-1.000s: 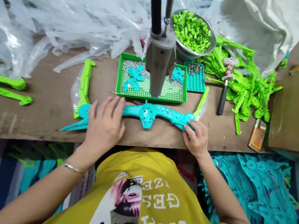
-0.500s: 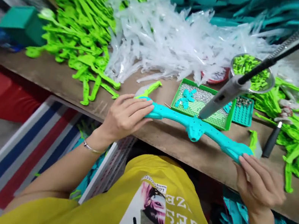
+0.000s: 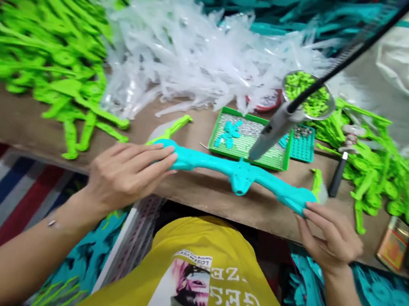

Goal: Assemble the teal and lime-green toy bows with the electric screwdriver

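A long turquoise plastic part [image 3: 210, 162] spans the space between both hands, low over the wooden table. My left hand [image 3: 127, 174] is closed on its left end, and my right hand [image 3: 328, 233] grips its right end. Green pieces with clear plastic show at both ends: one green piece [image 3: 179, 126] at the left and another green piece [image 3: 317, 183] at the right. Behind the part's middle stands a hanging grey screwdriver [image 3: 273, 133], tilted, its tip partly hidden. It is unclear whether the tip touches the part.
A green tray [image 3: 211, 146] of screws lies behind the part. Beside it are a small teal tray [image 3: 303, 149] and a metal bowl [image 3: 331, 109] of green pieces. Green parts [image 3: 38, 39] pile up left, clear plastic pieces [image 3: 199, 46] behind. A black-handled tool [image 3: 338, 176] lies right.
The view has shifted, so the table's things sit further left. Both hands still hold the turquoise part's ends; the screwdriver stays near its middle.
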Action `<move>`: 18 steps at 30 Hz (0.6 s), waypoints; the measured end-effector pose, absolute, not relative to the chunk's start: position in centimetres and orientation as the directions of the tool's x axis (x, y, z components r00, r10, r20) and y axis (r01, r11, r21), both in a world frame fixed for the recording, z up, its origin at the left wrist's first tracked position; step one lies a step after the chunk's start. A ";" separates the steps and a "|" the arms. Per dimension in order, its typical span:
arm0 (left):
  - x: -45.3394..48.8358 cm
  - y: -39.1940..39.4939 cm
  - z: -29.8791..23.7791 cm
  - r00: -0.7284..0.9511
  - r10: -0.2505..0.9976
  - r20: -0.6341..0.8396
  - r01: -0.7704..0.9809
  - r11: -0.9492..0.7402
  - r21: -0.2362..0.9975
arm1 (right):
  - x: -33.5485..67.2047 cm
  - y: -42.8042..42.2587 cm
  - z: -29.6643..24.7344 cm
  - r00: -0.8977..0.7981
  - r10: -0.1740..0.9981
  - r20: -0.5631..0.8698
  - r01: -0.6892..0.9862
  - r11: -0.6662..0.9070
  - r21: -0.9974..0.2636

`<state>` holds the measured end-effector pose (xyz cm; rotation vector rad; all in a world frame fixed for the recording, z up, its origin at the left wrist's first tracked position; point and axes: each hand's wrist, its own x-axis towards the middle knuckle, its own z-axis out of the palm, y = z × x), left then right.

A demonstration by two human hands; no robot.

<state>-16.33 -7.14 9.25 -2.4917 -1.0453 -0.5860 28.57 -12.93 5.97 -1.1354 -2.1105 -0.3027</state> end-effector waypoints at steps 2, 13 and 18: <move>-15.6 -7.7 8.9 0.635 0.652 0.414 0.759 -0.626 -0.180 | 27.9 -14.1 4.8 -0.365 0.652 0.665 0.801 0.584 -0.133; -9.7 -1.7 -0.2 0.756 0.655 -0.008 0.616 -0.707 0.346 | 27.2 -16.9 -0.5 -0.268 0.770 0.579 0.807 0.508 -0.302; -9.2 -2.8 0.9 0.741 0.671 -0.041 0.646 -0.693 0.320 | 29.6 -14.4 0.7 0.371 0.861 0.348 0.609 0.058 -0.791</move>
